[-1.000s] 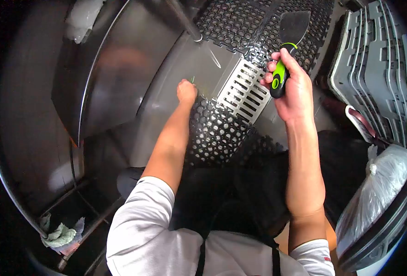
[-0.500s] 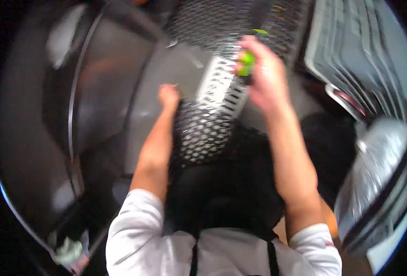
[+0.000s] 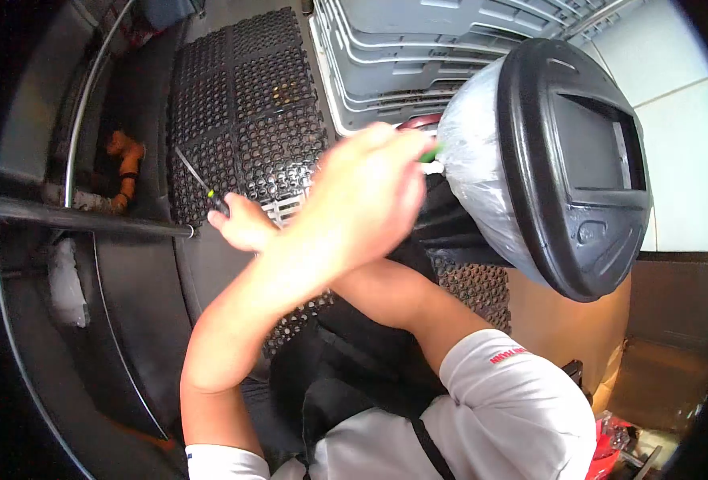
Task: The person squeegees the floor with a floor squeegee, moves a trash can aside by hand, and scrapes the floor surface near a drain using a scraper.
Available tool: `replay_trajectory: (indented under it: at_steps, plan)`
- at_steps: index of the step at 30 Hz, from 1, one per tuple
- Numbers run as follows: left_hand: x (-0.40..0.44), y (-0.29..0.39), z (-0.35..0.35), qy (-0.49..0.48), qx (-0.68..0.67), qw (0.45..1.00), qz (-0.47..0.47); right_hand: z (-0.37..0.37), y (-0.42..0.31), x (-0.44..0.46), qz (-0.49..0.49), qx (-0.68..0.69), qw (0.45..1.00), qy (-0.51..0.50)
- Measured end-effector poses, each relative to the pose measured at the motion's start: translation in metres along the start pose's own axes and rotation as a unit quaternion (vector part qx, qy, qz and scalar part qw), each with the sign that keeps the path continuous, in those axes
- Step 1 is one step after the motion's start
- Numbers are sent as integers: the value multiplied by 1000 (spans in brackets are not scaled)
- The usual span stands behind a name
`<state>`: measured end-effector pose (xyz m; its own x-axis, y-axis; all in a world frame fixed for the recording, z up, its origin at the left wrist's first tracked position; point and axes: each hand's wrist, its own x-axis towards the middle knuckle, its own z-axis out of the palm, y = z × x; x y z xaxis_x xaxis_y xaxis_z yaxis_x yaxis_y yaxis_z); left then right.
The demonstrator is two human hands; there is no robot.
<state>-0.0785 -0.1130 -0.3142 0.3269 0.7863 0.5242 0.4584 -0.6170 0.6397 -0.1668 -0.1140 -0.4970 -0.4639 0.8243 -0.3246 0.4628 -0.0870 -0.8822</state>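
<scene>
My forearms are crossed. My left hand (image 3: 374, 188), smeared by motion, is closed at the side of a black-lidded bin (image 3: 578, 172) with a clear plastic liner (image 3: 475, 136). A small green and white piece (image 3: 430, 156) shows at its fingertips; its kind is unclear. Under the left forearm, my right hand (image 3: 246, 224) reaches left and is wrapped round the black and green handle of a screwdriver (image 3: 190, 170). The thin metal shaft points up and left, over the black rubber mat (image 3: 246, 104).
Stacked grey plastic crates (image 3: 402, 56) stand beyond the bin. To the left are an orange pipe fitting (image 3: 128, 164) and a dark horizontal bar (image 3: 90, 218). A white slotted grate (image 3: 286, 208) lies below my hands. Red items (image 3: 606, 448) sit at the lower right.
My view has swung right towards the bin. My left hand has crossed over to the bin, while my right hand with the screwdriver is now under the left forearm.
</scene>
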Motion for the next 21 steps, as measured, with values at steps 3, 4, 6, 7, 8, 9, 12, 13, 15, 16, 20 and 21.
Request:
replay_trajectory:
  at_steps: [3,4,6,7,8,9,12,13,15,16,20,21]
  plan:
    - [15,13,47,-102,-243,940,-216,-10,-13,-23,-57,25,998,-8]
    - [20,16,59,-144,-340,877,-307,-10,-13,-25,-64,21,998,-5]
    - [26,34,67,-69,-536,743,-394,-22,-23,-31,-48,40,997,-34]
    - [26,40,71,-25,-604,680,-415,-26,-26,-32,-47,49,997,-33]
    - [25,44,73,18,-665,609,-432,-30,-30,-33,-47,58,997,-33]
    - [24,49,73,40,-689,581,-431,-35,-32,-33,-46,61,997,-27]
    - [16,63,68,84,-721,543,-422,-43,-33,-30,-53,69,996,-8]
    - [15,67,65,81,-742,528,-404,-39,-29,-25,-61,71,996,2]
    - [22,79,59,93,-749,517,-404,-35,-24,-20,-79,74,994,20]
    - [25,83,59,98,-753,511,-402,-34,-22,-19,-74,74,994,14]
    - [46,83,71,96,-776,482,-395,-38,-27,-23,-69,73,995,-2]
    - [51,86,72,91,-769,485,-407,-38,-26,-24,-73,75,995,-1]
